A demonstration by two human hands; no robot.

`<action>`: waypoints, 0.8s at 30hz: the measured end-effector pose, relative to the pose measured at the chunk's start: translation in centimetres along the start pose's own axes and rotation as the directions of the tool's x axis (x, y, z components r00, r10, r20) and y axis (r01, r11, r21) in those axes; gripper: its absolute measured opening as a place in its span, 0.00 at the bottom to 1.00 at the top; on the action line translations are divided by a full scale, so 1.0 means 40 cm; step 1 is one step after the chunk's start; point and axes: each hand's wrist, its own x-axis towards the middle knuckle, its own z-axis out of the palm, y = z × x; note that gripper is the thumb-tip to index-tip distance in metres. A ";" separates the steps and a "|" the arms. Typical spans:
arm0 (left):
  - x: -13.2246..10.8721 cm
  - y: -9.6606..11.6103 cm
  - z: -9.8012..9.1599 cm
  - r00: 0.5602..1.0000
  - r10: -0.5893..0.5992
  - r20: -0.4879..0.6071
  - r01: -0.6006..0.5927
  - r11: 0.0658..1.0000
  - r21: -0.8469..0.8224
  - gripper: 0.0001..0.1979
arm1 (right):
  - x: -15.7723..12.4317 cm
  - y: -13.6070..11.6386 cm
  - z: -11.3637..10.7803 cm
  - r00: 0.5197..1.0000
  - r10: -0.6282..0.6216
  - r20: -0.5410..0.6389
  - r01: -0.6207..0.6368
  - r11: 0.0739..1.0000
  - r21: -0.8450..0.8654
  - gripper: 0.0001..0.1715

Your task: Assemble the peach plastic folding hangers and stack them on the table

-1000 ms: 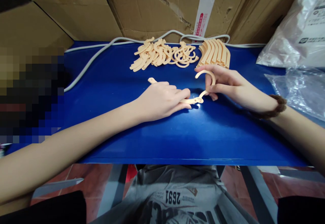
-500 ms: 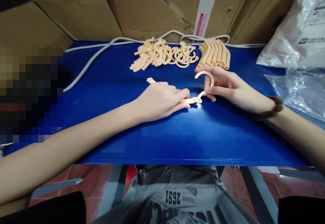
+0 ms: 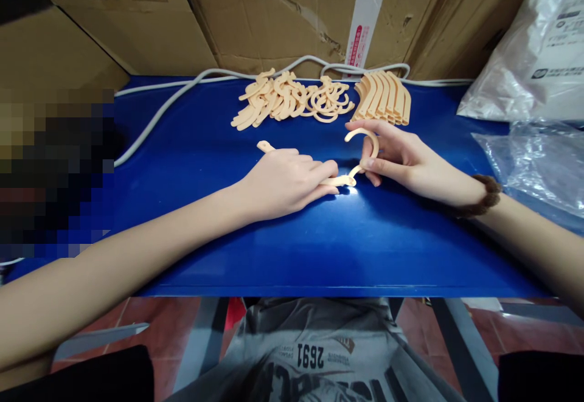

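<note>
My left hand is wrapped over a pale beige plastic hanger arm. One end of the arm sticks out behind the hand, and the other points right. Between the thumb and fingers of my right hand is a curved beige hanger hook, its open curve facing left. The hook's lower end meets the right tip of the arm; whether it sits inside a hole there I cannot tell. Bright light glints on the table just under the joint. My left palm hides the arm's middle.
Along the back of the blue table lie a pile of short curved arms, several loose hooks and a neat row of longer arms. A white cable runs behind them. Cardboard boxes and plastic bags border the table.
The hook, my right hand and the arm's right tip have shifted slightly left in view, and the arm's tip looks turned a little. Both grips stay the same.
</note>
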 end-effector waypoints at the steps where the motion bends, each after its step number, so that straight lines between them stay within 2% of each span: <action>1: -0.001 0.003 0.000 1.000 -0.011 0.013 0.012 1.000 -0.001 0.25 | 0.000 0.002 0.000 1.000 0.000 -0.004 0.000 1.000 0.002 0.22; 5: 0.003 0.018 -0.014 0.977 -0.127 0.173 0.144 0.985 -0.094 0.18 | 0.001 0.008 0.003 1.000 0.029 -0.013 -0.028 0.999 0.029 0.25; 8: 0.012 0.023 -0.044 0.906 -0.212 0.365 0.292 0.939 -0.181 0.16 | 0.002 0.009 0.012 0.999 0.033 -0.005 -0.033 0.999 0.018 0.27; 10: 0.018 0.017 -0.067 0.855 -0.211 0.474 0.369 0.889 -0.270 0.15 | 0.001 0.006 0.020 1.000 0.020 -0.002 -0.020 1.000 -0.013 0.28; 12: 0.021 0.005 -0.083 0.825 -0.182 0.535 0.437 0.805 -0.401 0.13 | 0.001 0.003 0.029 1.000 0.011 -0.007 -0.012 0.998 -0.066 0.29; 15: 0.020 -0.014 -0.088 0.817 -0.151 0.557 0.525 0.592 -0.611 0.11 | -0.002 0.000 0.040 0.999 0.000 -0.032 -0.005 0.986 -0.166 0.33; 18: 0.020 -0.022 -0.073 0.792 -0.136 0.595 0.606 0.301 -0.736 0.10 | -0.005 -0.002 0.047 0.996 -0.020 -0.083 0.003 0.979 -0.204 0.35; 21: 0.024 -0.021 -0.056 0.739 -0.149 0.657 0.667 0.027 -0.745 0.08 | -0.008 -0.014 0.048 0.990 -0.031 -0.139 -0.008 0.963 -0.269 0.32; 24: 0.028 -0.023 -0.049 0.686 -0.198 0.700 0.668 -0.210 -0.714 0.06 | -0.008 -0.036 0.026 0.956 -0.099 -0.276 -0.025 0.911 -0.412 0.24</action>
